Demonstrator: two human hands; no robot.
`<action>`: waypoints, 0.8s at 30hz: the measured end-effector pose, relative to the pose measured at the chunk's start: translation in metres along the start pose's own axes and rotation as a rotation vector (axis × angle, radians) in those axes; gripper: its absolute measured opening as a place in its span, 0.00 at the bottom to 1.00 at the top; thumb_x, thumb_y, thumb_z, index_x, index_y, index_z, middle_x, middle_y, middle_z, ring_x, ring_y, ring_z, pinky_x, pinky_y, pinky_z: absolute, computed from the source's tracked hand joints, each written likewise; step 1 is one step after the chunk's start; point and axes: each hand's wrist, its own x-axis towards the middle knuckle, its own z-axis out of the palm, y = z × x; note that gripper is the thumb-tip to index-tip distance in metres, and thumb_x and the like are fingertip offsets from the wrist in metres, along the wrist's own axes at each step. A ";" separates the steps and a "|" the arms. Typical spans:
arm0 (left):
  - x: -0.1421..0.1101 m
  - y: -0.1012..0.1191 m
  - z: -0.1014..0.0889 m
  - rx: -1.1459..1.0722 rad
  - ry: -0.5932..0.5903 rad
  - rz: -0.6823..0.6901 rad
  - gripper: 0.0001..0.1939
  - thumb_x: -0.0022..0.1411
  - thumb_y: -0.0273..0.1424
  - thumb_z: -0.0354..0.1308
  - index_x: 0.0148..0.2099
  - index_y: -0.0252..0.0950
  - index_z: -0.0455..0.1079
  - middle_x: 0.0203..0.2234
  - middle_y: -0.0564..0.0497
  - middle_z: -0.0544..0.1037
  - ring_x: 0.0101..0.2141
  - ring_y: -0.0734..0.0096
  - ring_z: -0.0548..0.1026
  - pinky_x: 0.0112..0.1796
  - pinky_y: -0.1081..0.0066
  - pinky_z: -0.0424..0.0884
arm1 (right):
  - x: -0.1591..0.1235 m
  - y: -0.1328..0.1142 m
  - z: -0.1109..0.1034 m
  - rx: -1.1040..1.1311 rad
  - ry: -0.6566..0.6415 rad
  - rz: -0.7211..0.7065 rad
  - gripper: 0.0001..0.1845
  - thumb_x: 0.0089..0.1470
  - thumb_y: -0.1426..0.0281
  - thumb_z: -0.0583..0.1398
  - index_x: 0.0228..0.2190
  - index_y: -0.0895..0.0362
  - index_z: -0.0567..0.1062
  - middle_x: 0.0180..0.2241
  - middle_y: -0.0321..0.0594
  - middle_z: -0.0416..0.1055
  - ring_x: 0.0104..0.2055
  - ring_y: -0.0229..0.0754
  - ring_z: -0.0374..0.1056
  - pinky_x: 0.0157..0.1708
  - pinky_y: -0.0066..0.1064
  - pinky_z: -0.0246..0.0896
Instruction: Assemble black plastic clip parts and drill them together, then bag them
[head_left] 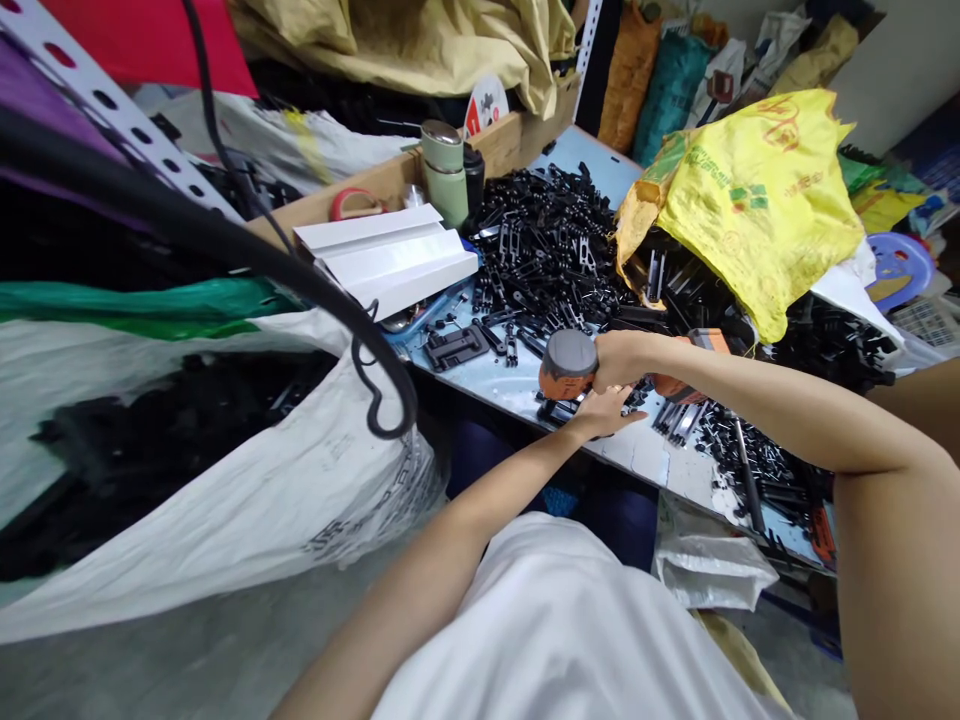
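My right hand (pixel 622 358) is wrapped round the grip of an orange and grey cordless power drill (pixel 568 368). The drill's grey-capped end points left, and more of its orange body shows on the right side of the hand. Just below, my left hand (pixel 601 412) is at the front edge of the workbench, its fingers on a black part (pixel 559 411) that is mostly covered by the hand and drill. The drill's tip is hidden. Left of the hands, a black rectangular fixture (pixel 456 346) lies on the bench.
A large heap of black parts (pixel 547 245) covers the bench behind the hands. To the right are a yellow bag (pixel 757 200), small screws (pixel 742 450) and a dark rod (pixel 748 475). A white folded tray (pixel 390 255), green flask (pixel 444 175) and white sack (pixel 300 480) stand left.
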 end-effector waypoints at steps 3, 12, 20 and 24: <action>0.000 -0.002 0.002 -0.001 0.010 0.024 0.32 0.60 0.52 0.42 0.55 0.33 0.60 0.54 0.40 0.65 0.55 0.56 0.62 0.52 0.60 0.60 | 0.007 -0.011 0.000 0.035 0.010 -0.032 0.15 0.37 0.68 0.63 0.30 0.64 0.77 0.26 0.44 0.74 0.34 0.44 0.68 0.32 0.29 0.59; 0.006 -0.020 0.008 0.142 0.061 -0.129 0.39 0.60 0.53 0.40 0.61 0.25 0.52 0.56 0.33 0.62 0.58 0.50 0.58 0.56 0.57 0.53 | -0.028 0.078 0.016 0.471 0.061 0.115 0.13 0.37 0.68 0.66 0.27 0.60 0.72 0.16 0.32 0.64 0.21 0.36 0.62 0.22 0.26 0.58; 0.057 -0.029 -0.006 0.246 -0.111 0.024 0.29 0.65 0.43 0.36 0.64 0.38 0.46 0.63 0.47 0.49 0.63 0.61 0.45 0.59 0.48 0.37 | -0.041 0.157 0.034 0.554 0.001 0.578 0.11 0.43 0.68 0.63 0.18 0.60 0.69 0.13 0.36 0.62 0.17 0.36 0.60 0.20 0.29 0.60; 0.060 -0.031 -0.004 0.235 -0.152 -0.022 0.28 0.65 0.44 0.35 0.64 0.41 0.45 0.63 0.48 0.48 0.63 0.61 0.44 0.58 0.43 0.40 | -0.037 0.173 0.044 0.496 -0.017 0.526 0.13 0.43 0.63 0.63 0.18 0.60 0.71 0.15 0.40 0.64 0.21 0.42 0.65 0.24 0.34 0.63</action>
